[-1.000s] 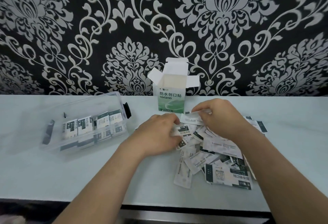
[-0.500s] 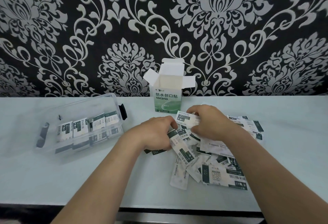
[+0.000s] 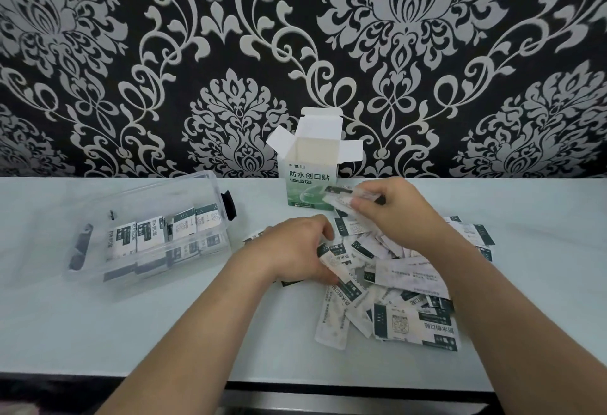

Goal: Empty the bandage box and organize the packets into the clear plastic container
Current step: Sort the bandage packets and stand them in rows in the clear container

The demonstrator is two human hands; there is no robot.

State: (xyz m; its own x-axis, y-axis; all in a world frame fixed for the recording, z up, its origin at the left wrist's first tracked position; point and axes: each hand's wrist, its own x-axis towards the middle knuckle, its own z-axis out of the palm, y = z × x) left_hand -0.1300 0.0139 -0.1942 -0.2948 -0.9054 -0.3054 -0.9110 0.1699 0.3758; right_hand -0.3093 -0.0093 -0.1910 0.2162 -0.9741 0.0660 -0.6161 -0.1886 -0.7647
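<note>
The white and green bandage box (image 3: 310, 181) stands upright at the back of the table with its top flaps open. A loose pile of bandage packets (image 3: 394, 286) lies in front of it. My right hand (image 3: 391, 214) is raised over the pile's far side, pinching a few packets (image 3: 341, 198). My left hand (image 3: 295, 250) rests on the pile's left edge, fingers closed on a packet (image 3: 331, 257) lying there. The clear plastic container (image 3: 147, 240) sits to the left, with several packets standing in a row inside it.
The container's black latches (image 3: 230, 206) stick out at its ends. The patterned black and white wall (image 3: 295, 53) rises right behind the box. The table's front edge (image 3: 328, 381) runs just below the pile.
My right hand has lifted its packets up and back towards the box. My left hand has shifted slightly on the pile's left edge. The camera has tilted a little.
</note>
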